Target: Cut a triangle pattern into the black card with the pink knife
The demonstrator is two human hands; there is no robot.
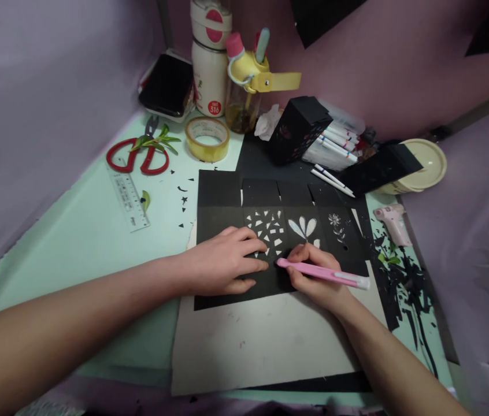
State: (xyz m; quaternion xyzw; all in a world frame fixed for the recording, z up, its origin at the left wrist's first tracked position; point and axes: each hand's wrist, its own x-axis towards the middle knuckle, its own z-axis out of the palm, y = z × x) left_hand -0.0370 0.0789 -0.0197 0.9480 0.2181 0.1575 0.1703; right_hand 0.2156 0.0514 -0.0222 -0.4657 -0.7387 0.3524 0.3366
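Note:
A sheet of black card (218, 222) lies on a pale board, with several small angular holes, a petal-shaped cut-out and a fine flower pattern in it. My left hand (227, 260) rests flat on the card, fingers spread beside the angular holes. In my right hand (318, 274) is a slim pink pen-shaped craft knife (314, 270) with a whitish rear end. Its front end points left and down at the card, just right of my left fingertips. The blade itself is too small to make out.
Red-handled scissors (118, 156), a clear ruler (129, 199) and a tape roll (207, 138) lie left. Bottles (210, 75) stand behind. A black paper box (299, 127), white pens (333, 180), a pink glue gun (394, 222) and black scraps (404, 283) sit right.

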